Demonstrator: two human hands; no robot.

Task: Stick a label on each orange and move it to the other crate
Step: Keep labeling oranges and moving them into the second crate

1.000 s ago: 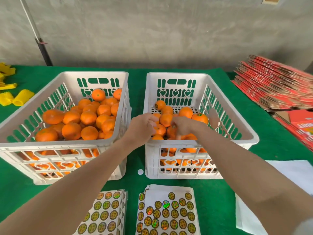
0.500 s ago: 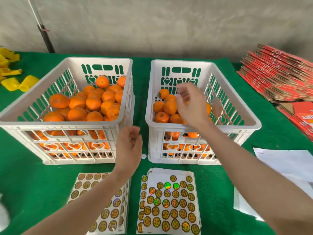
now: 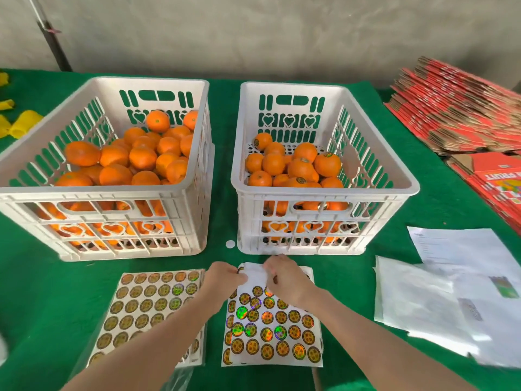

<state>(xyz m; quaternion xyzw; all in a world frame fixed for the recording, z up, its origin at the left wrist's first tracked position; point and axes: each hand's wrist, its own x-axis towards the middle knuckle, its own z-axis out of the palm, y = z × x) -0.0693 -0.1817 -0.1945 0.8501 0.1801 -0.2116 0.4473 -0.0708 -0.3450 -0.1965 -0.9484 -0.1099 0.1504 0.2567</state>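
Observation:
Two white plastic crates stand side by side on the green cloth. The left crate (image 3: pixel 93 190) is heaped with plain oranges (image 3: pixel 142 158). The right crate (image 3: pixel 324 191) holds fewer oranges (image 3: pixel 301 167), some with round labels on them. Two sheets of round gold labels lie in front: the left sheet (image 3: pixel 146 303) and the right sheet (image 3: pixel 272 331). Both hands are at the top edge of the right sheet. My left hand (image 3: pixel 222 280) rests on its upper left corner. My right hand (image 3: pixel 284 280) has its fingers curled at the bare white strip there; whether it pinches a label is hidden.
A stack of flat red cartons (image 3: pixel 462 119) lies at the right. White papers (image 3: pixel 439 294) lie at the near right. Yellow pieces (image 3: pixel 22 122) sit at the far left edge. A small white disc (image 3: pixel 230 244) lies between the crates.
Both hands have come out of the right crate and down to the top of the right label sheet. The view has tilted down toward the sheets.

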